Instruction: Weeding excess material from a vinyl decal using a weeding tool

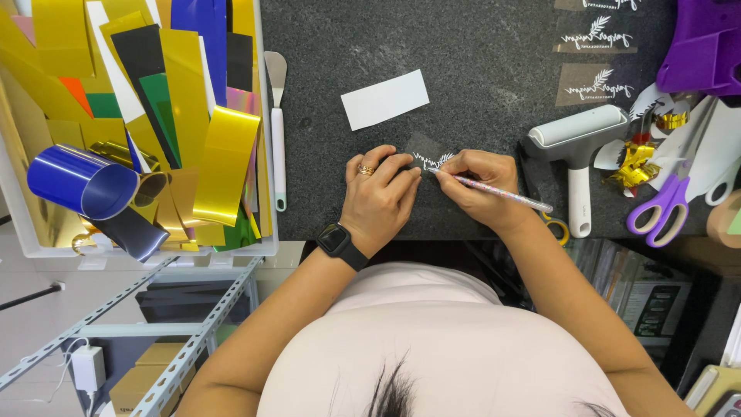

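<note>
Two hands are at work — the left hand (378,197) and the right hand (478,185). There is one pen tool (498,193), one white card (384,100), one roller (575,147), one spatula (276,127), one pair of purple scissors (668,205) — and one blue roll (81,183).

**What lies where on the desk**

At the desk's (478,46) near edge, the left hand (378,197) rests on a small decal sheet (427,150), the right hand (478,185) just beside it holding a weeding pen (502,193). A blank card (384,99) lies behind them. A bin (23,243) of vinyl scraps (185,100) sits off the left edge; roller (575,147) and scissors (668,201) lie right.
</note>
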